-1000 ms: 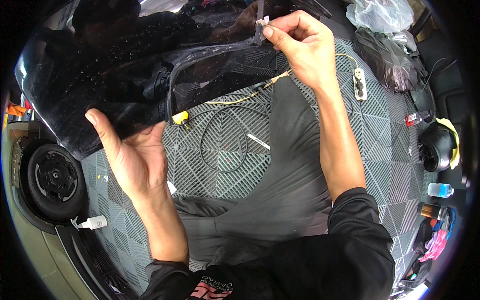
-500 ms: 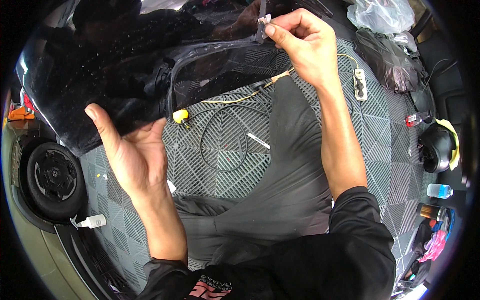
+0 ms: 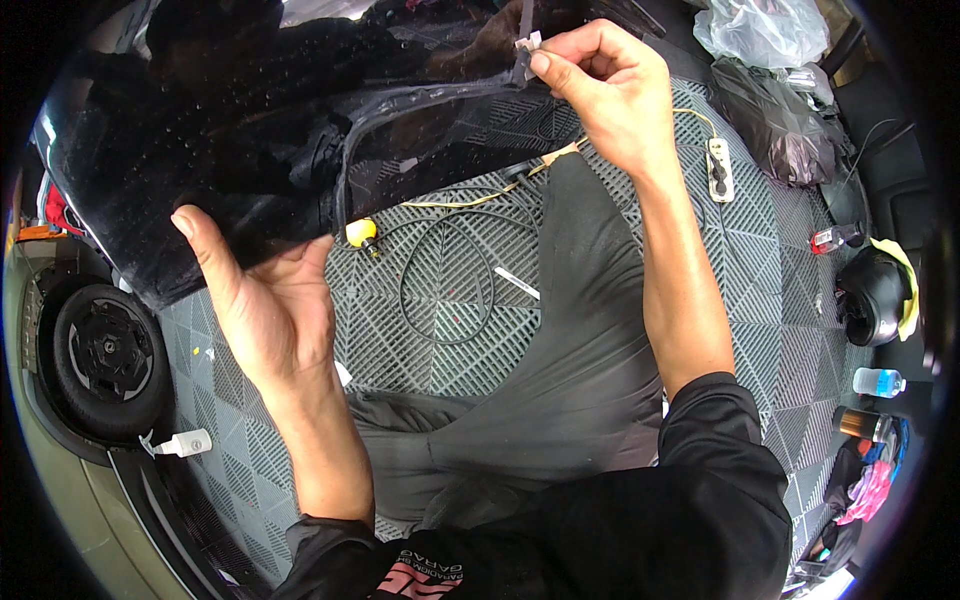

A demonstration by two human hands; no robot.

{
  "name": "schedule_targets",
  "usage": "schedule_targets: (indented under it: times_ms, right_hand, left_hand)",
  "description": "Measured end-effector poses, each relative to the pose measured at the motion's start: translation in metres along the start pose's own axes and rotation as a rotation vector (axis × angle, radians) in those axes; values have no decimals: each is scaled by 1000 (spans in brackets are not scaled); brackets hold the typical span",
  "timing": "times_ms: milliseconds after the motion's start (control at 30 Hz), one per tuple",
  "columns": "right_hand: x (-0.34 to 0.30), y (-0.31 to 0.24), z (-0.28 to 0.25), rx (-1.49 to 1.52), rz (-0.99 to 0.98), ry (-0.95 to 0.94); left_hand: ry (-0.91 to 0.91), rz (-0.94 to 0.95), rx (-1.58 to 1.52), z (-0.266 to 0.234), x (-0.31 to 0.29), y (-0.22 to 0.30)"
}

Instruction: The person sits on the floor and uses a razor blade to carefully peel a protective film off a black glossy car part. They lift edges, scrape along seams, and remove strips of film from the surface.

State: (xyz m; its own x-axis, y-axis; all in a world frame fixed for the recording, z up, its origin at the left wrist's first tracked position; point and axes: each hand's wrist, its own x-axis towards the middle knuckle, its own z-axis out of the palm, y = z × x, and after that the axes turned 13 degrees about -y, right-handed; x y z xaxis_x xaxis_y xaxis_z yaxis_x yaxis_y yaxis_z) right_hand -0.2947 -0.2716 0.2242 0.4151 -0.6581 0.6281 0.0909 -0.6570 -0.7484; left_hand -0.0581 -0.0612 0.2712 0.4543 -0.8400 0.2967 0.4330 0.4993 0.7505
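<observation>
A glossy, dark see-through film sheet (image 3: 230, 150), dotted with droplets, fills the upper left, with a black band bending across it. My left hand (image 3: 285, 310) grips its lower edge, the thumb in front and the fingers partly hidden behind. At the sheet's upper right, my right hand (image 3: 620, 95) is closed in a pinch, thumb against forefinger. Between those fingertips is a small grey-and-white piece (image 3: 527, 52), at the end of the black band. Its exact kind cannot be made out.
Below lies a grey grid floor (image 3: 440, 350) with a coiled black cable (image 3: 402, 295), a yellow-and-black plug (image 3: 362, 234) and a white strip. A power strip (image 3: 718, 170), plastic bags, a black helmet (image 3: 870, 300) and bottles stand right. Left are a wheel (image 3: 110, 345) and a white spray bottle (image 3: 185, 443).
</observation>
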Motion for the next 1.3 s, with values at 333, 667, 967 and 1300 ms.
schedule_targets:
  times_ms: [333,667,967,1300]
  right_hand:
    - [-1,-2,1,-16,-3,-7]
    - [-4,-5,2,75,7,-32]
    - [-6,3,-1,232,-5,-47]
    - [-15,3,14,260,71,71]
  left_hand:
    - [25,13,-28,5,0,-2]
    - [-28,-34,-41,-5,0,2]
    - [53,-45,-13,-6,2,5]
    - [61,-21,2,-1,4,5]
